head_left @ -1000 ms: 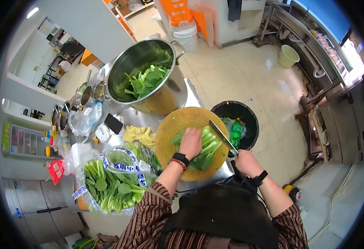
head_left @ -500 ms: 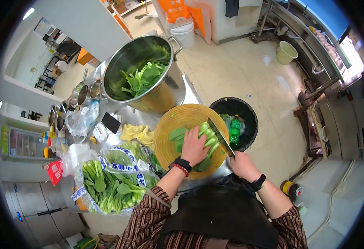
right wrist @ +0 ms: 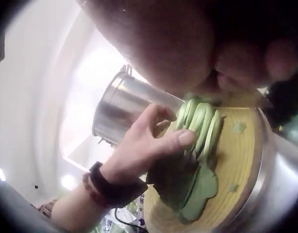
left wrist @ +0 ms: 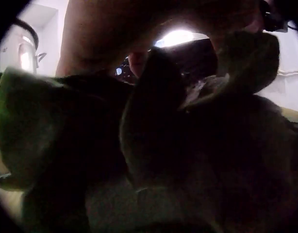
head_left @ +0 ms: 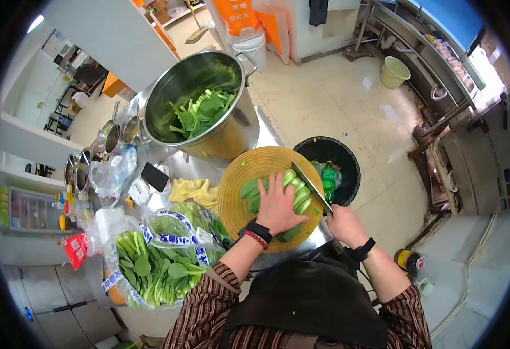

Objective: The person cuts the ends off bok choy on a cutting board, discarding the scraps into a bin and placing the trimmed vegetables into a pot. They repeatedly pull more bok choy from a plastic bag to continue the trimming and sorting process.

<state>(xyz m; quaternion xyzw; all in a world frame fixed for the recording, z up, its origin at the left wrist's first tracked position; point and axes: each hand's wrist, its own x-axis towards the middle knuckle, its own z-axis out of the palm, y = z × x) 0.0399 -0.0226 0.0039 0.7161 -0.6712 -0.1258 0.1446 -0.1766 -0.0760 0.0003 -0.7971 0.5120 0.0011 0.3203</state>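
Note:
On a round wooden chopping board (head_left: 232, 200) lies a bunch of bok choy (head_left: 299, 192), pale stems toward the right and leaves to the left. My left hand (head_left: 277, 209) holds the bunch down, fingers spread across it; in the right wrist view its bent fingers and thumb (right wrist: 185, 138) straddle the stems. My right hand (head_left: 348, 227) grips a knife (head_left: 314, 188) by the handle, its blade slanting along the cut ends of the stems. Dark leaves (left wrist: 23, 131) fill much of the left wrist view under my palm.
A large steel pot (head_left: 240, 125) with greens inside stands behind the board. Beyond the board's right edge is a black bin (head_left: 353, 180) holding a green bottle (head_left: 328, 177). To the left lie yellow gloves (head_left: 192, 192), a phone (head_left: 155, 177) and a plastic bag of bok choy (head_left: 162, 269).
My left hand has spread its fingers and swung its thumb out to the right over the bunch. The knife stays beside the stem ends, slightly shifted, still in my right hand.

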